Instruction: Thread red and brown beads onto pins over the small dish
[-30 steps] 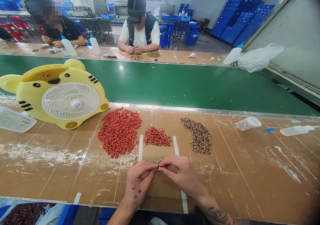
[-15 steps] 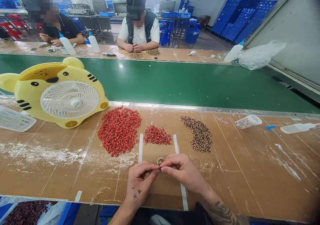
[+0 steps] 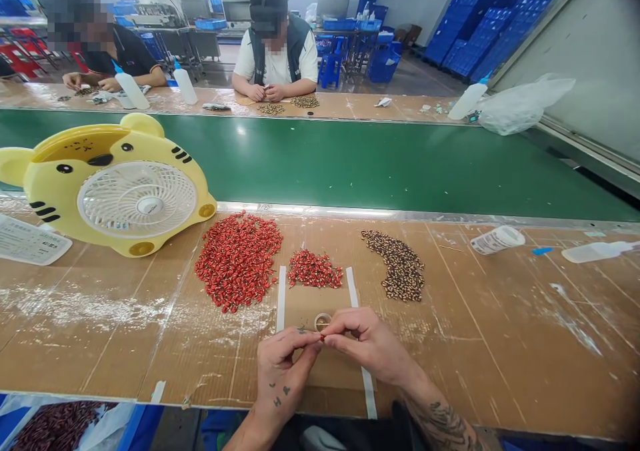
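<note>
My left hand (image 3: 284, 371) and my right hand (image 3: 373, 345) meet at the fingertips over a cardboard pad (image 3: 320, 304) edged with white tape. Both pinch one small red piece (image 3: 323, 337) between them. A small ring-shaped cap (image 3: 323, 320) sits on the pad just beyond my fingers. A small heap of red pieces (image 3: 315, 270) lies at the pad's far end. To its left spreads a large heap of red pieces (image 3: 239, 260). A pile of dark brown pieces (image 3: 399, 273) lies to the right.
A yellow tiger-shaped desk fan (image 3: 113, 187) stands at the left by a printed sheet (image 3: 30, 241). Two squeeze bottles (image 3: 497, 239) (image 3: 595, 251) lie at the right. A green conveyor belt (image 3: 380, 164) runs beyond the table. Two people work across it. A bag of dark pieces (image 3: 55, 424) sits below left.
My hands have drawn slightly nearer to me, uncovering the ring-shaped cap; a small red piece now shows between my fingertips. The view tilted a little.
</note>
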The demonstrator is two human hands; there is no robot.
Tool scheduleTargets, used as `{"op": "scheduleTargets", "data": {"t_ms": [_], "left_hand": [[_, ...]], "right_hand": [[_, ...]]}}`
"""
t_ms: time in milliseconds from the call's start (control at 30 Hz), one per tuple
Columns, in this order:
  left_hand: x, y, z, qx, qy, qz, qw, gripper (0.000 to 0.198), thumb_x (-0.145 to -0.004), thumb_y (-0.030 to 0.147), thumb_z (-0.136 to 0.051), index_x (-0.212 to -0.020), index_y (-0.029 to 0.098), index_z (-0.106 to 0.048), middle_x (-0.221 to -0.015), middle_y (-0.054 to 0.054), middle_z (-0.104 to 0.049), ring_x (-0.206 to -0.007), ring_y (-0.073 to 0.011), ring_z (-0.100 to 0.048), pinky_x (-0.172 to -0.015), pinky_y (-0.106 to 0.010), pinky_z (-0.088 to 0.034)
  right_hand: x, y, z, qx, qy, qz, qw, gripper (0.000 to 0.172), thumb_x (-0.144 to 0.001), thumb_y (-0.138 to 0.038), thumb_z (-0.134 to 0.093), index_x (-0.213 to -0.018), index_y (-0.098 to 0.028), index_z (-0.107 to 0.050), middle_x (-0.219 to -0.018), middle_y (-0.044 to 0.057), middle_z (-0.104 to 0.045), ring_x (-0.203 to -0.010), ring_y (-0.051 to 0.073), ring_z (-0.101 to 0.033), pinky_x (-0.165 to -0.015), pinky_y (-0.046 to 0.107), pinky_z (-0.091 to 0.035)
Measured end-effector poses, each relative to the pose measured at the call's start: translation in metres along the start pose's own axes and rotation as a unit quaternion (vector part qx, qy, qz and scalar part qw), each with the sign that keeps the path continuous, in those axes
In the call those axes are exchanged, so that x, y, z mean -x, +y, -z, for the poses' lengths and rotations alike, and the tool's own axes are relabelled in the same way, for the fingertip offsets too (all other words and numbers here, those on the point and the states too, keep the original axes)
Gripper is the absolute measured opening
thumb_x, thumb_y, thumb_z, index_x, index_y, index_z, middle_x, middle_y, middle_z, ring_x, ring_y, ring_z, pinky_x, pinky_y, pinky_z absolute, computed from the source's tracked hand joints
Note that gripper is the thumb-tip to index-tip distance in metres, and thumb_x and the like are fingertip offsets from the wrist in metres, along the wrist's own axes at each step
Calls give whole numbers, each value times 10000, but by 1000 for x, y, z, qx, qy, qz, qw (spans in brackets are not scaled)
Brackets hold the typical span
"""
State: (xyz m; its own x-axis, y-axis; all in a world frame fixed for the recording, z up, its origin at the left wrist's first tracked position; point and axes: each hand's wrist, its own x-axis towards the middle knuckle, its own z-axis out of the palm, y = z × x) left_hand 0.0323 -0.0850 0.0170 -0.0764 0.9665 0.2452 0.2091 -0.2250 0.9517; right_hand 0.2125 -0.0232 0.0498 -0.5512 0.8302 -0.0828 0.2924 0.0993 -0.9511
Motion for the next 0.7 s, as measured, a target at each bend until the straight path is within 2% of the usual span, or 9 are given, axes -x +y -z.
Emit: {"op": "scheduleTargets", "data": {"t_ms": [133,233,333,533,700], "left_hand": [[-2,-2,-2,-35,-7,20,999,110,-844,162,-696,-880,233,-773,-681,-4,-730,-568,-127,-626,-535,-203,-466],[-9,-4,-3,-20,-29,36,999,142,-871,176,-663,-972,223,-750,-787,-26,-742,-690,-152,-677,-628,-224,-519],[-20,-5,1,-33,-54,30,998,145,-885,169,-633,-975,214,-737,-841,-36,-743,-759,-167,-691,-693,-250,-537],[-60,-17,14,-172,-40,-31,984,163,-880,131,-588,-884,208,-732,-833,-34,-745,-757,-175,-681,-706,-270,-524],[-95,-28,-4,-225,-88,-37,970,174,-886,144,-574,-892,214,-733,-836,-30,-768,-728,-175,-696,-680,-268,-525]], "right_hand": [[-3,-1,1,22,3,2,1000,111,-857,-213,-684,-830,-200,-791,-708,14,-704,-656,139,-598,-623,240,-405],[-4,-3,2,35,22,5,999,132,-874,-204,-664,-858,-219,-794,-747,13,-720,-692,143,-621,-649,241,-427],[-2,0,8,62,50,10,997,128,-873,-232,-670,-933,-223,-783,-825,22,-734,-751,160,-643,-707,260,-458],[8,25,42,110,144,-9,983,185,-910,-308,-612,-939,-199,-759,-876,51,-727,-808,189,-649,-730,288,-472],[12,35,50,134,142,-14,981,204,-923,-308,-586,-909,-196,-756,-867,54,-727,-813,197,-651,-739,293,-468]]}}
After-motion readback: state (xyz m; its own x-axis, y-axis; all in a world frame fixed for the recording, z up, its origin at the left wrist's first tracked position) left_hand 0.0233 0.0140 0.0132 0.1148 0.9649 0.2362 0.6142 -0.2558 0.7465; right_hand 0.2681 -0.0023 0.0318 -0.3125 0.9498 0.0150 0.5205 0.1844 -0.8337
